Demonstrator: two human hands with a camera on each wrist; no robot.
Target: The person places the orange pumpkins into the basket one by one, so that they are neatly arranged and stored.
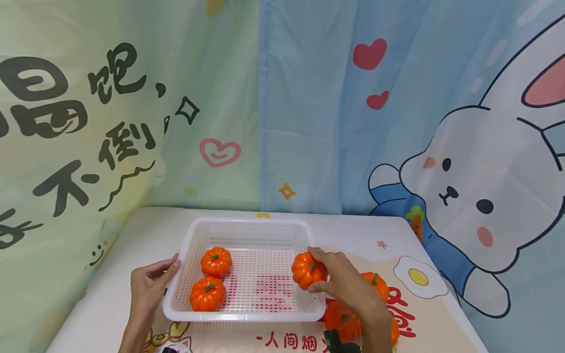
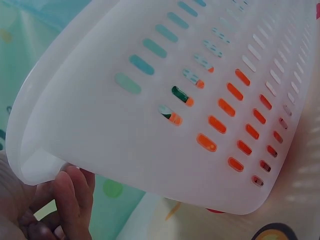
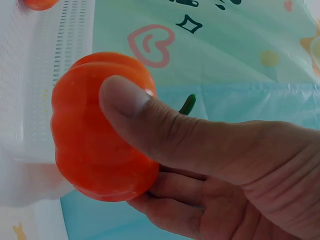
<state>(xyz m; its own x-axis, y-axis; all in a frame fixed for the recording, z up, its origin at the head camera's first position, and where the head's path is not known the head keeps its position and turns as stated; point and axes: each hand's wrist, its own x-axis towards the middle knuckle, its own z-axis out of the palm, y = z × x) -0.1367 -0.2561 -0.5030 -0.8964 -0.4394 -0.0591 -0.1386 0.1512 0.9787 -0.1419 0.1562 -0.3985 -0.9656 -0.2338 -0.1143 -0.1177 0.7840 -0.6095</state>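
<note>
Gripping an orange pumpkin (image 1: pixel 305 271) between thumb and fingers, parted to its width, the right hand (image 1: pixel 345 280) holds it at the right side of the white basket (image 1: pixel 244 316); the left hand (image 1: pixel 149 284) pinches the basket's left rim, fingers curled.

A basket (image 1: pixel 247 317) sits on a table (image 1: pixel 353 230), before a hanging backdrop (image 1: pixel 304 98). Inside, along its left side, are two pumpkins, one at the back (image 1: pixel 216 262) and one just in front (image 1: pixel 207 295). The left hand (image 1: pixel 150 287) is at the left rim. At the right rim, the right hand (image 1: pixel 344 279) holds another pumpkin (image 1: pixel 305 270). More pumpkins (image 1: pixel 337 316) lie right of the basket, partly hidden by the right forearm.
</note>
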